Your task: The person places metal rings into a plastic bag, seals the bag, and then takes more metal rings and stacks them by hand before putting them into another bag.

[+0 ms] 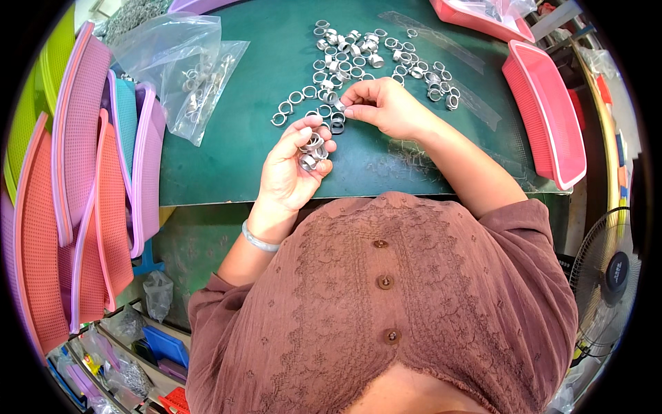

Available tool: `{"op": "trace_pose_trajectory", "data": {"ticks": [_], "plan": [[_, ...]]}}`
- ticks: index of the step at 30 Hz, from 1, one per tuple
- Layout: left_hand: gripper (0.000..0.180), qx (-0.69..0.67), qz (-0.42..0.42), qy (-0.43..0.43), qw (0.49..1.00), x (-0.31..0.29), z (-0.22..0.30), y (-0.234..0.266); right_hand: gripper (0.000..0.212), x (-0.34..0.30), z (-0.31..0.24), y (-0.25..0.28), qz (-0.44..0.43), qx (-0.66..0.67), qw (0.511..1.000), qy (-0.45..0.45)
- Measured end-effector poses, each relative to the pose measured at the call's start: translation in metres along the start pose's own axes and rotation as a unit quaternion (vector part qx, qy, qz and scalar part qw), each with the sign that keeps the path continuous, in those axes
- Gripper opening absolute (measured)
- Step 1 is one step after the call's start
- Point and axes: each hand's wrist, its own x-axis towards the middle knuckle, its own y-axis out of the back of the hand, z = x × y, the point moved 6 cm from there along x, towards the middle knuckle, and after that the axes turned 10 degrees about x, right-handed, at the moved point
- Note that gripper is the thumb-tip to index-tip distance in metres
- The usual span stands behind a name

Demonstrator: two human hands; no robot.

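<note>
My left hand (293, 162) is turned palm up near the front of the green table, its fingers curled round several silver metal rings (314, 149). Just above and to the right, my right hand (383, 107) pinches one silver ring (339, 105) between thumb and fingertips. Close below that pinch stands a darker ring (337, 125). A loose spread of similar rings (345, 58) covers the middle of the table beyond both hands, some lying flat and some on edge.
A clear plastic bag (200, 83) with small metal parts lies at the left on the green table (241, 172). Colourful plastic baskets (83, 138) are stacked at the left edge. A pink basket (548, 114) stands at the right, with a fan (610, 276) beyond the table's corner.
</note>
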Motion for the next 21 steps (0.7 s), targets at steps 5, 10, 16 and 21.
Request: {"op": "trace_pose_trajectory", "data": {"ticks": [5,10,16,21], "plan": [[0.025,0.035,0.013,0.01,0.999,0.001,0.0,-0.007,0.014,-0.008,-0.014,-0.008,-0.054,0.096,0.992,-0.056],[0.026,0.114,0.006,0.005,0.993,0.0,0.0,-0.019,0.014,-0.014,-0.025,-0.019,-0.083,0.128,0.988,-0.009],[0.029,-0.013,-0.043,0.014,0.999,0.001,0.0,-0.004,0.017,-0.008,-0.017,-0.002,-0.014,0.015,1.0,0.016],[0.028,-0.049,-0.047,-0.02,0.997,-0.004,0.008,0.001,0.022,-0.01,-0.016,-0.003,0.0,-0.198,0.975,0.105]]}}
